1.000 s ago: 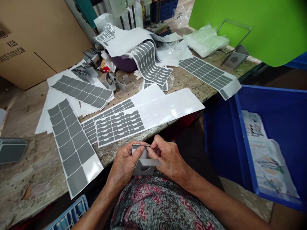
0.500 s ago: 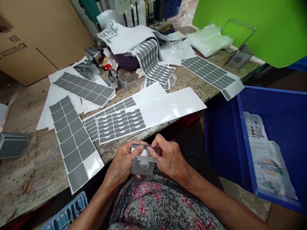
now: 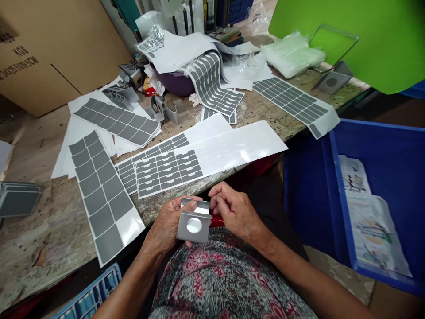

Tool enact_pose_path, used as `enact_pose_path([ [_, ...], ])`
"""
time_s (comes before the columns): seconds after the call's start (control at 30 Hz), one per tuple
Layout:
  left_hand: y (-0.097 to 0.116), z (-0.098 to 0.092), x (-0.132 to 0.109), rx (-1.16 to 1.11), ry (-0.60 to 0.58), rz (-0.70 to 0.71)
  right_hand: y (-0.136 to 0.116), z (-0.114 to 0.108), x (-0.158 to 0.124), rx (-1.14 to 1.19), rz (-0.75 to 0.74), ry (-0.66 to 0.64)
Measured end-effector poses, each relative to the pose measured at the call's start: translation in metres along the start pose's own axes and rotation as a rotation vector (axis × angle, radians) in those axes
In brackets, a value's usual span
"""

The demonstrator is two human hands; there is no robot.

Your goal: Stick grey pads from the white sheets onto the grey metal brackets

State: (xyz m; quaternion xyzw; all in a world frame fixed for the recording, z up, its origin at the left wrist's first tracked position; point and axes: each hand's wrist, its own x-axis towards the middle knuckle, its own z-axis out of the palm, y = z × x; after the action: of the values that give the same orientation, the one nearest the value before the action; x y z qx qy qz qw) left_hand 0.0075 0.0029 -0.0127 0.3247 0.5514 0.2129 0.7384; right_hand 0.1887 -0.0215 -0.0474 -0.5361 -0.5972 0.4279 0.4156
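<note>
My left hand (image 3: 169,223) grips a small bent grey metal bracket (image 3: 193,220) with a round hole, held over my lap just below the table's front edge. My right hand (image 3: 232,212) touches the bracket's right end, its fingers curled and pinched together; whether anything is between them is hidden. Straight ahead on the wooden table (image 3: 43,239) lies a white backing sheet of small grey stickers (image 3: 169,170), partly used. A second sheet with larger grey squares (image 3: 98,195) lies to the left.
More sticker sheets (image 3: 292,102) and a purple bowl (image 3: 175,86) lie farther back, with several more metal brackets (image 3: 166,110). Stacked grey plates (image 3: 18,199) sit at the left edge. A blue bin (image 3: 381,146) holding printed paper stands at right, a cardboard box (image 3: 49,44) behind left.
The bracket has tilted so its holed face points up at the camera. My right hand has drawn back slightly to the bracket's right end.
</note>
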Motion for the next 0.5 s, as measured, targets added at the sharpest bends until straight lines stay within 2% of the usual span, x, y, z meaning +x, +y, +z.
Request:
enact_pose_path([
  [0.1,0.0004,-0.0021,0.0009,-0.026,-0.003,-0.023,0.0023,-0.0062,0.0021,0.086,0.079,-0.022],
  [0.2,-0.0015,-0.0029,0.0013,-0.027,-0.035,-0.024,0.0014,-0.0074,0.0003,0.071,0.103,-0.075],
  [0.37,-0.0057,-0.0047,-0.0008,0.033,-0.12,0.005,-0.001,-0.0049,-0.0043,-0.173,-0.077,-0.125],
  [0.5,-0.0048,-0.0047,-0.0046,0.129,-0.241,-0.003,-0.0001,-0.0066,-0.007,-0.407,-0.233,-0.23],
])
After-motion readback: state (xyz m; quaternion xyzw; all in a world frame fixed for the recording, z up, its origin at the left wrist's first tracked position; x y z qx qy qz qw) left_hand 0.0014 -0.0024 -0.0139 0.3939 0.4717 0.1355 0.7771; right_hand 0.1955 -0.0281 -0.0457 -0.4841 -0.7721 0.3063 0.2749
